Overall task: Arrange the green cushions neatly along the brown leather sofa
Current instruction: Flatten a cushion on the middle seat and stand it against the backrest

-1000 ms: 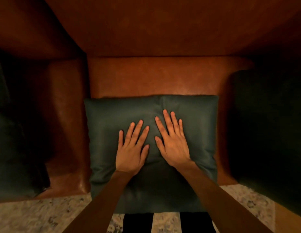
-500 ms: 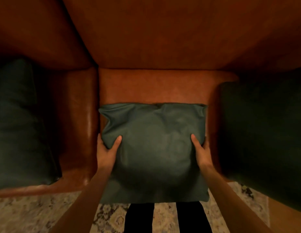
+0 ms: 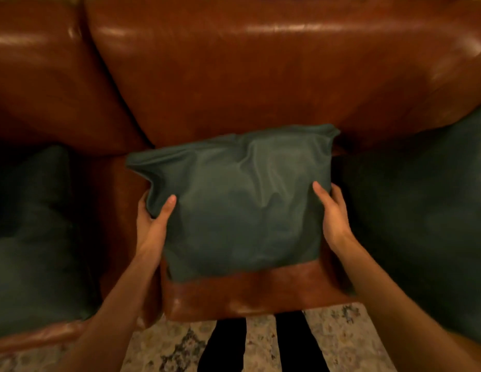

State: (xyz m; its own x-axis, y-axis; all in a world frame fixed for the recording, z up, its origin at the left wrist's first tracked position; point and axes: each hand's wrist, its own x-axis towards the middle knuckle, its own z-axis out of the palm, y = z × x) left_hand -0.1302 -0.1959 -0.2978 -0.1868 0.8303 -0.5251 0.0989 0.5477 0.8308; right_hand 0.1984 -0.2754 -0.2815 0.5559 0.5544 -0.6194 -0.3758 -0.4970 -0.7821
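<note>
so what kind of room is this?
Likely a home living room: a brown leather sofa, green cushions spread along its seat, and a patterned rug on the floor in front.

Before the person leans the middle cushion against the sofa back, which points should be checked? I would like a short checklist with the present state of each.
1. Left hand grips the middle cushion at its side edge: ok.
2. Right hand grips the opposite edge: ok.
3. Cushion top already at the backrest: ok.
4. Cushion surface smooth: not ok, top corners are wrinkled.
5. Space from the left cushion and right cushion: ok on the left, cannot tell on the right.
</note>
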